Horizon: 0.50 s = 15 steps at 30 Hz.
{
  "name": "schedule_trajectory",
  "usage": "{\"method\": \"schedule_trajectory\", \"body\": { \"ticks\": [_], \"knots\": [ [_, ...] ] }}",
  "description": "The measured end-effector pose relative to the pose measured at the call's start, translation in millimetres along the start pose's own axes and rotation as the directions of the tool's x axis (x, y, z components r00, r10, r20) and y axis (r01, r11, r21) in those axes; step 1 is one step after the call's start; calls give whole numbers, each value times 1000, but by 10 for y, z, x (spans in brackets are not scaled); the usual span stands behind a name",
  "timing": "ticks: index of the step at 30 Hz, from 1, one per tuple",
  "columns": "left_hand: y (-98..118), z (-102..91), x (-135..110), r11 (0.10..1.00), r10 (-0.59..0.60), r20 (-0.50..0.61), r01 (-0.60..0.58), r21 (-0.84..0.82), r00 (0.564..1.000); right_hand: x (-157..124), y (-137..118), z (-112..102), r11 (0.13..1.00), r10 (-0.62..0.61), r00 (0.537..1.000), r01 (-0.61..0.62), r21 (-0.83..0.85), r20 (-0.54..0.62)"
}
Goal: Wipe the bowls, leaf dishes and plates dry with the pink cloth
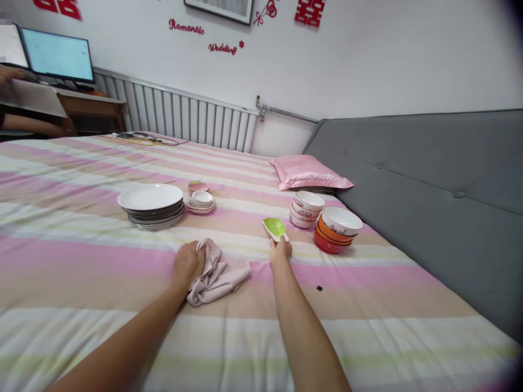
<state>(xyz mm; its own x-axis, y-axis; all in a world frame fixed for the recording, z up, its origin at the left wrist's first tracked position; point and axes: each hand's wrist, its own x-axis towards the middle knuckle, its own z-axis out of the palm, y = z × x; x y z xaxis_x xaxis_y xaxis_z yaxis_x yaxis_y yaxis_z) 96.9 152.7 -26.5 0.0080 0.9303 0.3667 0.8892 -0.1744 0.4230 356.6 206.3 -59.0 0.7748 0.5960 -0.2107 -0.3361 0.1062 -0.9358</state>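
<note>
left hand [188, 264]: fingers closed round a bunched pink cloth [218, 275], resting on the striped sheet [368, 305]
right hand [280, 249]: pinches the green dish [275, 227] by its near edge, guess that keeps its face clear
around: bowls [337, 231] stacked just right of it, plates [151, 204] stacked further left

Glazed ware on soft, matt cloth

The green dish [275, 227], white plates [151, 202] and orange bowls [332, 237] look like glossy glazed ceramic; the crumpled rag [216, 275] and striped bedsheet [81, 256] are matt cloth, the pink pillow [308, 171] shiny satin, the grey headboard [429, 190] matt tufted upholstery.
</note>
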Motion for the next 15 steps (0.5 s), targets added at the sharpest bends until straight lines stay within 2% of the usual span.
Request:
{"method": "schedule_trajectory", "body": {
  "ticks": [5, 12, 15],
  "knots": [
    [-18, 22, -3, 1000, 6, -6, -6, -4, 1000, 262, -29, 4, 998, -17, 1000, 16, 69, 19],
    [-27, 62, -11, 1000, -10, -8, 10, -16, 1000, 650, 82, 207, 995, -61, 997, 57, 86, 39],
    [-39, 82, -4, 999, -8, -1, 8, -43, 1000, 787, 123, 275, 991, -109, 990, 101, 86, 85]
  ]
}}
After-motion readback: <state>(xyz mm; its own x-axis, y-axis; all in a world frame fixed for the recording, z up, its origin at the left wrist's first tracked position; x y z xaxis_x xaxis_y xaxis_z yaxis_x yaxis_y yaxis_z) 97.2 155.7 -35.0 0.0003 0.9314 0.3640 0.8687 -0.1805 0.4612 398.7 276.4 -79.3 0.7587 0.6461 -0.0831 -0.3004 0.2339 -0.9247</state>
